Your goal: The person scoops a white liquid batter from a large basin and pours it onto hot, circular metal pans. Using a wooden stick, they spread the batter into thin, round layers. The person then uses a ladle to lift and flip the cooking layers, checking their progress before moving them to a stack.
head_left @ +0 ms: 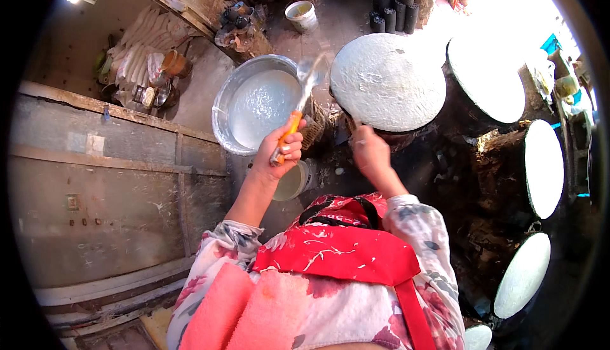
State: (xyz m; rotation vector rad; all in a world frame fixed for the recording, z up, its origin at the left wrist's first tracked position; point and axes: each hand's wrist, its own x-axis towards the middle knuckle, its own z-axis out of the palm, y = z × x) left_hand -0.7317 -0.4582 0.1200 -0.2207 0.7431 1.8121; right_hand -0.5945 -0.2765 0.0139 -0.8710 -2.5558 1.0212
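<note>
My left hand (pixel 279 146) is closed round the orange-and-yellow handle of a metal ladle (pixel 296 118). The ladle's head is smeared by motion, between a large metal basin (pixel 222 99) and the nearest round griddle. White liquid batter (pixel 264 105) fills much of the basin. A pale, wrinkled layer covers the round griddle (pixel 387 83) ahead and to the right. At its near left edge my right hand (pixel 370 153) is closed, fingers mostly hidden. A short brown stick-like piece shows just above it; what it belongs to cannot be made out.
More white-topped round griddles (pixel 486 80) curve away along my right side. A white bucket (pixel 301 16) and dark cylindrical briquettes (pixel 394 16) stand farther off. A pale bucket (pixel 292 181) sits below the basin. On the left runs a grey panelled partition (pixel 114 191).
</note>
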